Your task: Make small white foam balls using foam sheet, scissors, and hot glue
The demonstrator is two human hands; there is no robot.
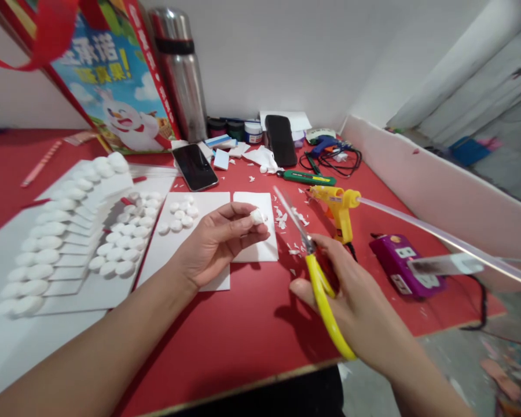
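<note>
My left hand [219, 240] pinches a small white foam piece [257, 216] between thumb and fingertips, above two white foam sheets [260, 252] on the red table [243, 336]. To its right, my right hand [351, 295] grips yellow-handled scissors [319, 284], whose blades [293, 217] point up and left toward the foam piece. White foam scraps [293, 219] lie scattered beside the blades.
Rows of white foam ovals [125, 237] lie on white sheets at the left. A yellow glue gun [338, 205], a purple power strip [402, 266], a green utility knife [306, 178], two phones [195, 167], a steel flask [182, 75] and a colourful box [113, 87] stand around.
</note>
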